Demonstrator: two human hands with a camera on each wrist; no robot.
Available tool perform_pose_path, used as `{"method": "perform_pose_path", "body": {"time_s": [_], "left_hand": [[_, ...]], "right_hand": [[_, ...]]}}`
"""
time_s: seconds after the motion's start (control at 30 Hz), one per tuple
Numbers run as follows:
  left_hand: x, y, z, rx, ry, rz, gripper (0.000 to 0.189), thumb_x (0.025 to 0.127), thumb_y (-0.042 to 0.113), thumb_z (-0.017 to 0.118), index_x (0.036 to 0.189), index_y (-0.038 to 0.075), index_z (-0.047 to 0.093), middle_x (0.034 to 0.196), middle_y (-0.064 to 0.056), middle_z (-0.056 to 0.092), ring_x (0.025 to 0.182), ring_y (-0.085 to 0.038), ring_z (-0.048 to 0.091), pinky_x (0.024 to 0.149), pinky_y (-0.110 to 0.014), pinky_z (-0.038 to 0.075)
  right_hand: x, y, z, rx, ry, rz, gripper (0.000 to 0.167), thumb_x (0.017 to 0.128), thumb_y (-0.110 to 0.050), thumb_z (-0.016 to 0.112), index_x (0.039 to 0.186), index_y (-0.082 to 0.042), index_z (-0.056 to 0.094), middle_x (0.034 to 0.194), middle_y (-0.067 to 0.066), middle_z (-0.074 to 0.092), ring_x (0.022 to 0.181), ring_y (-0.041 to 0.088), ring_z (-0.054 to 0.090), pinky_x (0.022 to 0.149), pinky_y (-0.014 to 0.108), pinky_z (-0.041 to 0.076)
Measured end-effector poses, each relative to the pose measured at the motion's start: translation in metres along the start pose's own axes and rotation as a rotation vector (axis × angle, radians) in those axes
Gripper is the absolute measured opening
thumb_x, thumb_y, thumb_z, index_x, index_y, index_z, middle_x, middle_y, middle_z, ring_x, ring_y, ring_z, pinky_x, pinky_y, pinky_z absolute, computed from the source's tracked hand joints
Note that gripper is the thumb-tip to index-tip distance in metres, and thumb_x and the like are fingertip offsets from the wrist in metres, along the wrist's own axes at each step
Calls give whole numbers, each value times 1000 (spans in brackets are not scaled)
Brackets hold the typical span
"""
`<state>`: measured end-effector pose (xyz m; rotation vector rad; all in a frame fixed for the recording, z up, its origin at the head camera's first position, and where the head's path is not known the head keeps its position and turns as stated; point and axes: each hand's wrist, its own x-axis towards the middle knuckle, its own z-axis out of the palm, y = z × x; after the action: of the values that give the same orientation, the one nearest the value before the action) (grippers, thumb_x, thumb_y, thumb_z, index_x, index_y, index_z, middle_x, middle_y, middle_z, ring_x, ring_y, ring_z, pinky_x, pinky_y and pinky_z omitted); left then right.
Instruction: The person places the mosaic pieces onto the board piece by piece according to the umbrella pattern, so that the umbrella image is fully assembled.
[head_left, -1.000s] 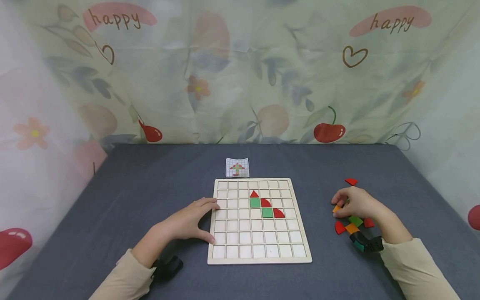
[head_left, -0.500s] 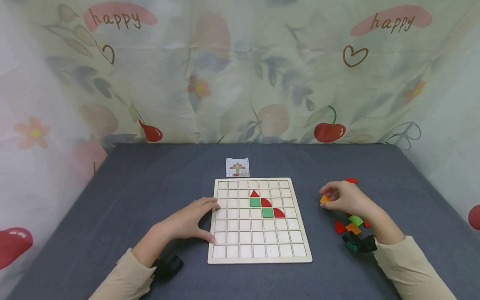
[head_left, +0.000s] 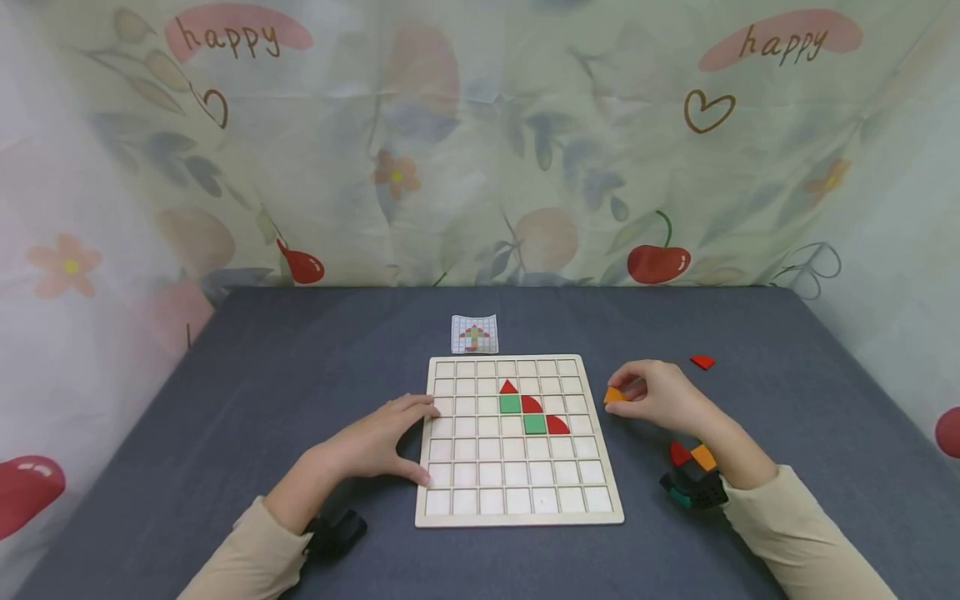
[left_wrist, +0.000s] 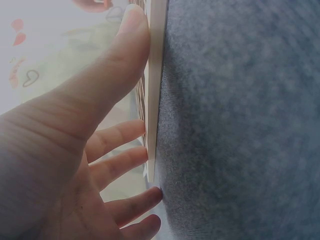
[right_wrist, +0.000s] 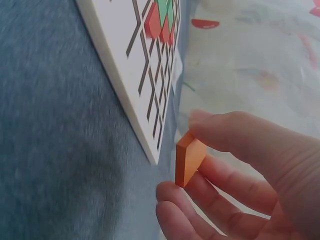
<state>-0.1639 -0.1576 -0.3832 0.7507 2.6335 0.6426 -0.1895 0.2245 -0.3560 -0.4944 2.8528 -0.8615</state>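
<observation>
- Right hand (head_left: 663,393), one: its grip is grasping; I see thumb and fingers pinching the orange tile by its edges.
- Orange tile (head_left: 613,395), one: held just beside the right edge of the wooden grid board and off its cells; fingers cover part of its outline.
- Left hand (head_left: 384,437), one: grip released, thumb and fingers spread; from the left wrist view I note the thumb against the board's edge.
- Wooden grid board (head_left: 487,522), one: flat on the bench (head_left: 315,333), seven cells by seven by my count.
- Red triangle tile (head_left: 507,387): second row from the far side, middle column.
- First green square tile (head_left: 510,404): the cell directly nearer than the triangle.
- First red quarter-circle tile (head_left: 531,405): immediately right of that green.
- Second green square tile (head_left: 535,424): one row nearer, below the quarter-circle.
- Second red quarter-circle tile (head_left: 557,425): immediately right of the second green.
- Picture card (head_left: 475,334), one: just beyond the board's far edge, printed with a red, green and orange figure.
- Loose orange square tile (head_left: 703,457) and loose red tile (head_left: 679,453): side by side near the right wrist.
- Far red tile (head_left: 702,362): lying apart, beyond the right hand.
</observation>
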Motion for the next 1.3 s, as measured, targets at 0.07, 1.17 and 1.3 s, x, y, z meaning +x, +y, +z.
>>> {"method": "perform_pose_path", "body": {"time_s": [0.07, 1.17, 1.3], "left_hand": [[0, 0, 0, -1, 0, -1, 85, 67, 47, 79, 134, 8, 44, 147, -14, 35, 136, -34, 33, 107, -51, 33], [0, 2, 0, -13, -14, -31, 83, 67, 45, 80, 134, 11, 45, 149, -12, 33, 138, -32, 31, 109, -50, 31], [1, 2, 0, -15, -16, -36, 83, 67, 46, 80, 134, 11, 45, 149, -12, 33, 138, -32, 31, 109, -51, 31]], "right_hand": [[1, -2, 2, -3, -1, -3, 25, 79, -19, 74, 97, -5, 65, 95, 10, 66, 72, 14, 59, 62, 24, 49], [14, -45, 41, 72, -77, -167, 30, 79, -1, 68, 108, -6, 63, 98, 8, 60, 80, 13, 58, 69, 21, 53], [15, -47, 44, 73, -89, -205, 30, 79, 0, 66, 108, -6, 64, 98, 9, 59, 82, 15, 58, 70, 21, 53]]}}
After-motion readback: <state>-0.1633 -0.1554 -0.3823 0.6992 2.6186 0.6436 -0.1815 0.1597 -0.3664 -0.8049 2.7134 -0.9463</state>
